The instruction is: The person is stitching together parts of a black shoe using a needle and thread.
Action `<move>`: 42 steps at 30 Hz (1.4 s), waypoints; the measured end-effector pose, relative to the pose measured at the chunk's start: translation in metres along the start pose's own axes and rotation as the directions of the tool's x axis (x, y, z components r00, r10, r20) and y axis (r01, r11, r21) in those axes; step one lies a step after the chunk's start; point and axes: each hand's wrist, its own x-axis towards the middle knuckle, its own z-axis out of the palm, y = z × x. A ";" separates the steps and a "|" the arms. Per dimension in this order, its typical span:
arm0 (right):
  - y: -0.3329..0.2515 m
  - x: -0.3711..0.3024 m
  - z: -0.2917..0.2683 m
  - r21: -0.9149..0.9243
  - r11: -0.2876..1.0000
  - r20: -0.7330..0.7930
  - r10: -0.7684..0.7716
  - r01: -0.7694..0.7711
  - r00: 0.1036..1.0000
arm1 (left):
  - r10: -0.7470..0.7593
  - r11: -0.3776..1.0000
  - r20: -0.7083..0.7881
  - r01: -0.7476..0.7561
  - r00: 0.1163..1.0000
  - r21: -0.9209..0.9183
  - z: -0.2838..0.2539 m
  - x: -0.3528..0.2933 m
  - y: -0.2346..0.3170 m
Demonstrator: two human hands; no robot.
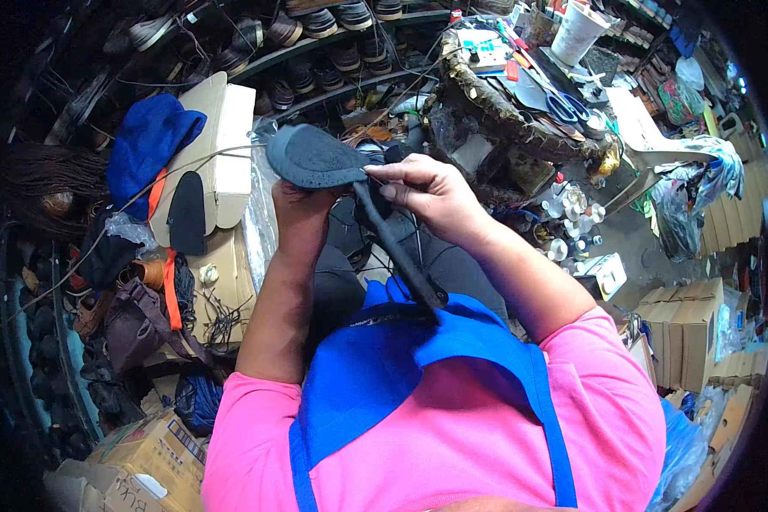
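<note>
My left hand point(303, 202) grips a dark shoe sole point(316, 158) from below, its rounded end tipped up to the left. Most of the left fingers are hidden under it. At the sole's right edge, my right hand point(439, 194) is closed in a pinch, thumb against forefinger. What lies between those fingertips is too small to tell. A long dark strip point(392, 243) hangs from beside the sole down to my blue apron point(375, 384).
To the left, a black insole-shaped piece point(188, 213) leans on cardboard point(230, 162) beside blue cloth point(149, 145). Scissors point(566, 107) and a white cup point(578, 32) sit on a cluttered stand at upper right. Small bottles point(572, 213) crowd below. Shoes point(320, 24) fill racks behind.
</note>
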 end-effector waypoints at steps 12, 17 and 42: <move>0.034 -0.027 -0.014 -0.756 0.605 0.119 -0.250 0.251 0.961 | 0.198 0.873 0.166 -0.251 0.966 0.418 0.007 0.003 -0.012; 0.063 -0.037 -0.018 -0.581 0.773 0.065 -0.267 0.254 0.961 | -0.013 0.966 0.199 -0.040 0.980 0.257 0.007 0.001 -0.017; 0.059 0.032 -0.018 -0.769 0.639 -0.170 -0.221 0.011 0.960 | -0.244 0.947 0.035 0.231 0.969 0.223 0.007 0.012 -0.051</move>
